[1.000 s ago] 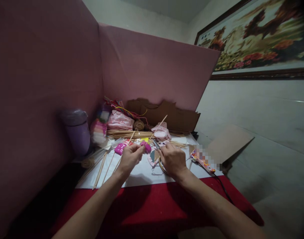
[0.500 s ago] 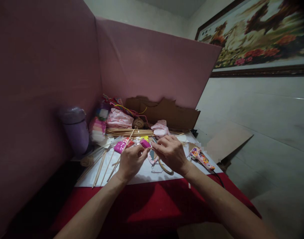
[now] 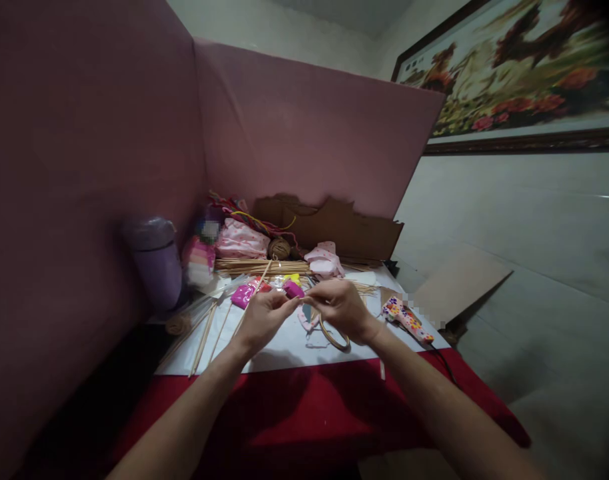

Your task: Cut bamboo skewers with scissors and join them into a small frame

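My left hand [image 3: 268, 317] and my right hand [image 3: 342, 305] meet fingertip to fingertip above the table. Thumb and fingers of each are pinched together on something too small to make out. Just behind the fingertips shows a magenta packet [image 3: 293, 289]; whether it touches them I cannot tell. A thin wooden stick [image 3: 258, 283] slants behind my left hand, near a purple packet [image 3: 241, 295]. Below my right hand lie scissors with a gold-coloured loop handle [image 3: 334, 335] and a piece of pink-patterned material [image 3: 307, 319].
A flower-patterned glue gun [image 3: 407, 320] with a cord lies at the right. Bundled wooden sticks [image 3: 259, 267], a twine ball [image 3: 279, 249] and pink cloth [image 3: 242, 238] sit at the back. A purple lidded container [image 3: 159, 270] stands left; pink panels enclose the left and rear.
The fingers of my right hand have curled in more, and its back has dipped slightly. Both hands remain together at the same spot; the view has shifted a little.
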`<action>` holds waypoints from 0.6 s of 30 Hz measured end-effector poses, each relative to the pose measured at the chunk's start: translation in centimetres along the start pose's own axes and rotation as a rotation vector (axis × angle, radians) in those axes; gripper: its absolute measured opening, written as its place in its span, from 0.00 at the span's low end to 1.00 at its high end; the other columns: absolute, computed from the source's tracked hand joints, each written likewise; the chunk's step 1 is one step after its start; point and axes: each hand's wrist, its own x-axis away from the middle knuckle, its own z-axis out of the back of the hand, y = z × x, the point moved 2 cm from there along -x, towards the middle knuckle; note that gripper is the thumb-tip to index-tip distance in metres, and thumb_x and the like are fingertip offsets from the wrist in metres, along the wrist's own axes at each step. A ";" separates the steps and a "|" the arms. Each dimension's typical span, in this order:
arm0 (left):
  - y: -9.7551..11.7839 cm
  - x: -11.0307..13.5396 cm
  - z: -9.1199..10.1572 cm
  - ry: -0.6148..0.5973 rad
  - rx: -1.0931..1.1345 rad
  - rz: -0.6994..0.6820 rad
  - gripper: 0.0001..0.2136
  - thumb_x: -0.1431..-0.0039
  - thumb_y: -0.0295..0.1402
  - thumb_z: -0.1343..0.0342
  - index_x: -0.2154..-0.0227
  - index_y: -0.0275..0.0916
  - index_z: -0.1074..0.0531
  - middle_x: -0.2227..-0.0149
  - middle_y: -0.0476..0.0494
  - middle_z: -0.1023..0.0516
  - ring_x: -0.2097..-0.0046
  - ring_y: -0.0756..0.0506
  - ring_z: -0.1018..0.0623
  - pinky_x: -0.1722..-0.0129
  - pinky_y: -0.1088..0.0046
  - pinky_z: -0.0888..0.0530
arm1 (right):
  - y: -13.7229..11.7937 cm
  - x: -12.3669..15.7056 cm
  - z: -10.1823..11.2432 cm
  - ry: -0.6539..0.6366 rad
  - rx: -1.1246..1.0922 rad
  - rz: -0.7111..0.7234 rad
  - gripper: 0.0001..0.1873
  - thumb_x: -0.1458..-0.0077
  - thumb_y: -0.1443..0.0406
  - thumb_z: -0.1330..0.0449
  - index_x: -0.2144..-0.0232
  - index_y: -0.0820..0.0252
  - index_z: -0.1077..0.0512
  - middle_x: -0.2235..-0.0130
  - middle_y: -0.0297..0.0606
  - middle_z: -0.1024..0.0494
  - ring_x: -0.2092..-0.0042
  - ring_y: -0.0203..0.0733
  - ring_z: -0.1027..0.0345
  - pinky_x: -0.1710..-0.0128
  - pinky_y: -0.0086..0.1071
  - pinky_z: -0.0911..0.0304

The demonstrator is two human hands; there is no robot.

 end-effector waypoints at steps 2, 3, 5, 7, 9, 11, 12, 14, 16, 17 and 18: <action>0.2 -0.3 0.2 -0.112 0.250 0.075 0.18 0.50 0.46 0.45 0.83 0.37 0.34 0.86 0.54 0.42 0.83 0.55 0.45 0.82 0.78 0.50 | 1.6 -0.4 1.0 0.098 -0.286 -0.099 0.18 0.43 0.57 0.48 0.75 0.62 0.27 0.79 0.33 0.31 0.76 0.34 0.41 0.76 0.27 0.48; 0.2 -0.5 0.6 -0.101 0.318 0.099 0.17 0.50 0.46 0.46 0.82 0.37 0.34 0.86 0.55 0.43 0.84 0.56 0.46 0.83 0.79 0.50 | 2.4 -0.5 1.4 0.167 -0.381 -0.150 0.19 0.44 0.55 0.48 0.75 0.63 0.28 0.80 0.32 0.33 0.78 0.33 0.43 0.77 0.27 0.48; 0.0 -1.1 1.9 0.057 0.256 0.105 0.15 0.49 0.44 0.47 0.81 0.37 0.33 0.86 0.54 0.41 0.84 0.55 0.44 0.83 0.79 0.48 | 3.5 -0.5 1.5 0.259 -0.441 -0.231 0.19 0.45 0.54 0.48 0.74 0.63 0.28 0.80 0.32 0.32 0.77 0.33 0.42 0.77 0.27 0.47; -0.5 -1.6 3.8 0.301 -0.071 0.126 0.12 0.50 0.39 0.46 0.81 0.37 0.32 0.85 0.51 0.36 0.83 0.54 0.39 0.82 0.78 0.45 | 4.3 -0.2 1.2 0.245 -0.337 -0.288 0.17 0.45 0.55 0.47 0.73 0.62 0.27 0.78 0.34 0.29 0.75 0.35 0.38 0.74 0.27 0.45; -1.1 -1.9 5.6 0.422 -0.464 0.197 0.09 0.51 0.36 0.47 0.81 0.38 0.29 0.82 0.45 0.30 0.79 0.49 0.33 0.79 0.75 0.41 | 5.0 0.3 0.7 0.173 -0.138 -0.349 0.15 0.45 0.57 0.47 0.71 0.59 0.25 0.75 0.35 0.26 0.72 0.37 0.35 0.72 0.28 0.46; -1.7 -2.2 7.0 0.451 -0.751 0.272 0.10 0.51 0.38 0.47 0.80 0.40 0.27 0.77 0.39 0.24 0.74 0.44 0.28 0.77 0.72 0.39 | 5.9 0.7 0.7 0.113 0.058 -0.375 0.12 0.45 0.60 0.47 0.70 0.57 0.24 0.71 0.35 0.23 0.69 0.38 0.34 0.70 0.28 0.47; -2.1 -2.2 7.5 0.447 -0.845 0.320 0.10 0.52 0.40 0.46 0.80 0.40 0.26 0.75 0.37 0.23 0.72 0.41 0.26 0.76 0.70 0.38 | 6.4 0.8 0.9 0.096 0.146 -0.367 0.11 0.45 0.61 0.46 0.70 0.56 0.24 0.69 0.36 0.22 0.67 0.39 0.34 0.69 0.29 0.47; -2.9 -2.3 8.3 0.433 -0.964 0.421 0.11 0.53 0.41 0.45 0.79 0.39 0.25 0.73 0.33 0.22 0.69 0.37 0.25 0.75 0.68 0.36 | 7.8 0.8 1.7 0.085 0.305 -0.334 0.11 0.46 0.64 0.46 0.70 0.55 0.24 0.66 0.36 0.22 0.63 0.42 0.35 0.65 0.31 0.49; -3.7 -2.4 8.7 0.443 -1.035 0.479 0.08 0.55 0.37 0.43 0.80 0.37 0.26 0.72 0.30 0.22 0.68 0.36 0.24 0.75 0.67 0.35 | 9.4 0.6 2.6 0.079 0.433 -0.320 0.11 0.45 0.66 0.47 0.69 0.55 0.23 0.65 0.36 0.22 0.60 0.43 0.37 0.62 0.33 0.51; -4.1 -2.4 8.9 0.443 -1.059 0.493 0.07 0.55 0.34 0.43 0.80 0.36 0.27 0.72 0.29 0.23 0.68 0.35 0.24 0.75 0.67 0.34 | 10.3 0.5 3.1 0.072 0.477 -0.327 0.12 0.45 0.67 0.47 0.68 0.55 0.23 0.64 0.37 0.22 0.60 0.43 0.37 0.62 0.33 0.52; -4.5 -2.5 9.0 0.448 -1.072 0.496 0.05 0.56 0.32 0.43 0.81 0.35 0.28 0.72 0.29 0.23 0.68 0.35 0.23 0.74 0.66 0.34 | 11.2 0.4 3.4 0.058 0.505 -0.335 0.13 0.46 0.69 0.48 0.67 0.55 0.23 0.63 0.37 0.22 0.60 0.43 0.37 0.61 0.33 0.52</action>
